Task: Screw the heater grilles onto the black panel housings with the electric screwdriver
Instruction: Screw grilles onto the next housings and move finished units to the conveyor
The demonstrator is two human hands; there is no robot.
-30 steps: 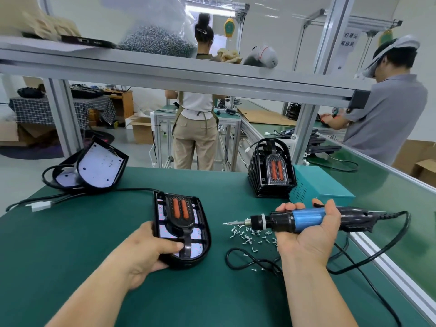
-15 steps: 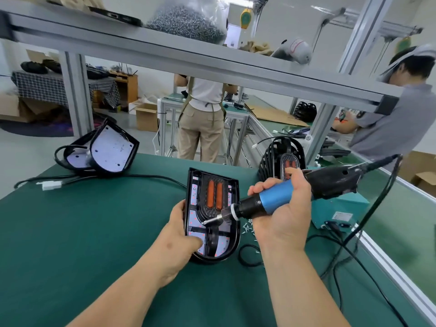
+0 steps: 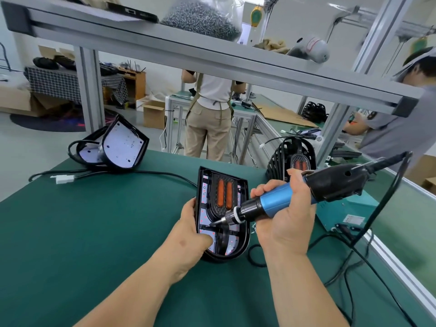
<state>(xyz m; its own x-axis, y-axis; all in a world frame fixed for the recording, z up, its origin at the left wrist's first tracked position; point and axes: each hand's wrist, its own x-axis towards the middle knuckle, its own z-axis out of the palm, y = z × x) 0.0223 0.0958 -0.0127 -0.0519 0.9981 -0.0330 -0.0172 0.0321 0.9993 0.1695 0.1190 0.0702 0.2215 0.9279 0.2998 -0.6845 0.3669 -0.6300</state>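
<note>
A black panel housing (image 3: pixel 245 192) with two orange heater bars and a black grille inside lies on the green mat (image 3: pixel 94 232) in front of me. My left hand (image 3: pixel 191 230) grips its left and near edge, thumb resting inside. My right hand (image 3: pixel 285 215) is wrapped around the blue and black electric screwdriver (image 3: pixel 278 201), tilted down to the left. Its bit touches the grille at the housing's lower left.
Another housing (image 3: pixel 118 147) with a cable (image 3: pixel 141 172) leans at the back left. A finished caged heater (image 3: pixel 292 159) stands at the back right beside a teal power box (image 3: pixel 346 213). Screwdriver cords (image 3: pixel 354 251) loop at right. Two people work behind the bench frame.
The screwdriver swung from pointing sideways over the loose screws to angling down onto the housing. The bit has moved lower left inside it. My left hand turned the housing upright toward me.
</note>
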